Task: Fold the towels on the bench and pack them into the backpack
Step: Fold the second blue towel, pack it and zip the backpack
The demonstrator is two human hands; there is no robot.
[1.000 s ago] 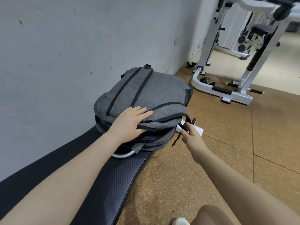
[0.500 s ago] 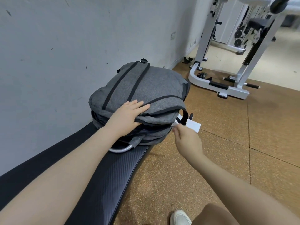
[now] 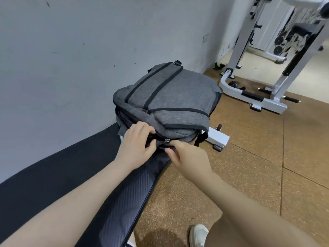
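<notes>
A grey backpack point(image 3: 170, 97) with black trim lies flat on the far end of the black bench point(image 3: 74, 177). My left hand point(image 3: 137, 148) grips the near edge of the backpack, fingers curled over the fabric by the zip line. My right hand point(image 3: 185, 157) pinches the small metal zipper pull point(image 3: 167, 140) at the near edge, just right of the left hand. No towels are visible; the backpack's inside is hidden.
A grey wall runs along the left behind the bench. A white gym machine frame point(image 3: 252, 97) stands on the brown cork floor at the back right. The bench's white foot point(image 3: 218, 139) sticks out under the backpack. My white shoe point(image 3: 198, 234) is at the bottom.
My left hand slid from the top of the backpack down to its near edge. My right hand moved left from the backpack's right corner strap to the zipper pull.
</notes>
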